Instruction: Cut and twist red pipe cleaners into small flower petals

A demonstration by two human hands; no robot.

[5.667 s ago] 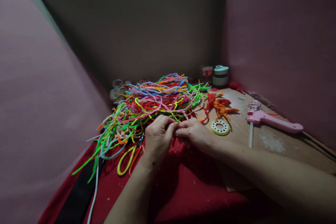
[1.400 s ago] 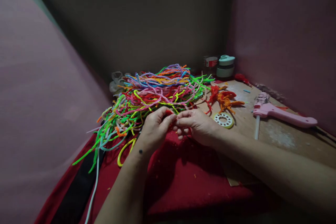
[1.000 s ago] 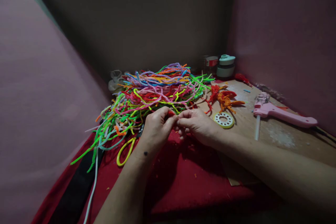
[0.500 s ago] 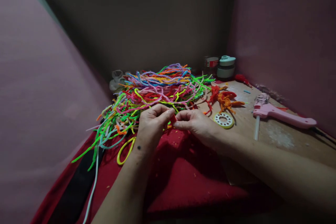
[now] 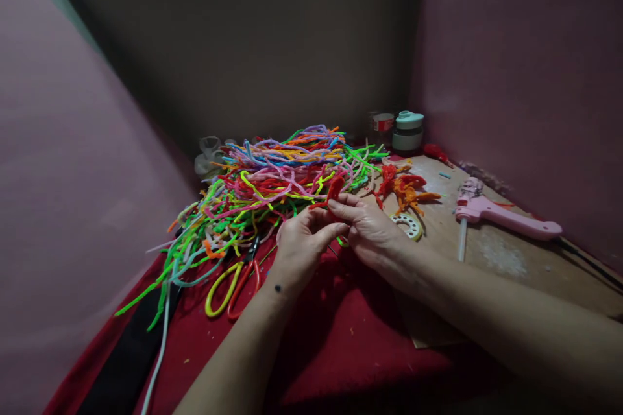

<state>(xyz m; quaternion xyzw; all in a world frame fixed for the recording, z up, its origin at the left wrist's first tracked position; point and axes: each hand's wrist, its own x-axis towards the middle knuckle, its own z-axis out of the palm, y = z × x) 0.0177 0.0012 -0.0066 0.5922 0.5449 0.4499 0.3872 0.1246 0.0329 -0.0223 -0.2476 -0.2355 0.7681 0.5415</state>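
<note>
Between my two hands is a red pipe cleaner [image 5: 335, 188], bent, with one part standing up above the fingertips. My right hand [image 5: 372, 230] pinches it between thumb and fingers. My left hand [image 5: 309, 240] is closed on its lower part, thumb close to the right fingers; its exact grip is partly hidden. Just beyond the hands lies a big heap of many-coloured pipe cleaners [image 5: 287, 162]. Scissors [image 5: 231, 285] with one yellow and one red handle loop rest on the red cloth [image 5: 341, 350], left of my left wrist.
To the right, a pink glue gun [image 5: 506, 214] with a clear stick lies on a brown board [image 5: 516, 285]. Nearer are a white-and-yellow tape roll [image 5: 413, 227] and red-orange pipe cleaner pieces [image 5: 411, 194]. A lidded jar [image 5: 407, 133] stands behind. A white cord [image 5: 160, 350] hangs at left.
Both hands have shifted slightly right relative to the heap, and more of the red pipe cleaner shows above the fingers. The scissors' red loop is uncovered. The whole view has shifted a little.
</note>
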